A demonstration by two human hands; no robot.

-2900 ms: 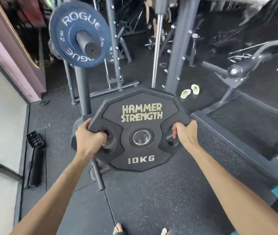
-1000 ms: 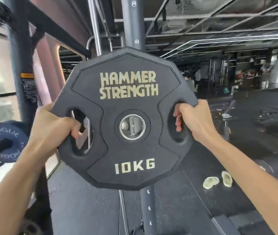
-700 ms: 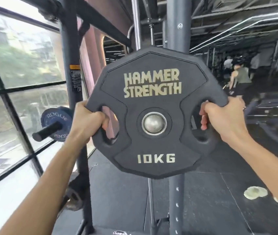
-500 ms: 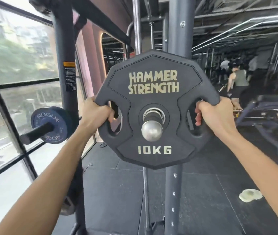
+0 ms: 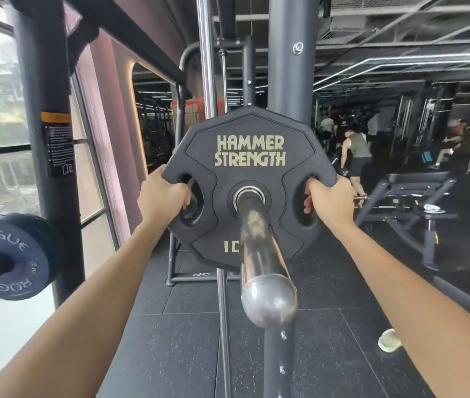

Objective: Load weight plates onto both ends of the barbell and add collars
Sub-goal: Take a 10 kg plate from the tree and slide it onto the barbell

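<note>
Two grips, left hand (image 5: 163, 196), right hand (image 5: 330, 201), seemingly curled round plate (image 5: 251, 127)

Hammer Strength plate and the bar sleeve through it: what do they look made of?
Hammer Strength plate: looks rubber- or urethane-coated, matte black with no glare, moulded edges. Bar sleeve: polished, probably chromed steel, mirror-like reflections along it.

Matt rubber plate (image 5: 249, 124), glossy chrome sleeve (image 5: 259, 254)

I am gripping the black twelve-sided rubber weight plate (image 5: 249, 185) with my left hand (image 5: 162, 196) and right hand (image 5: 328, 198), the chrome barbell sleeve (image 5: 259, 254) threading its centre hole.
</note>
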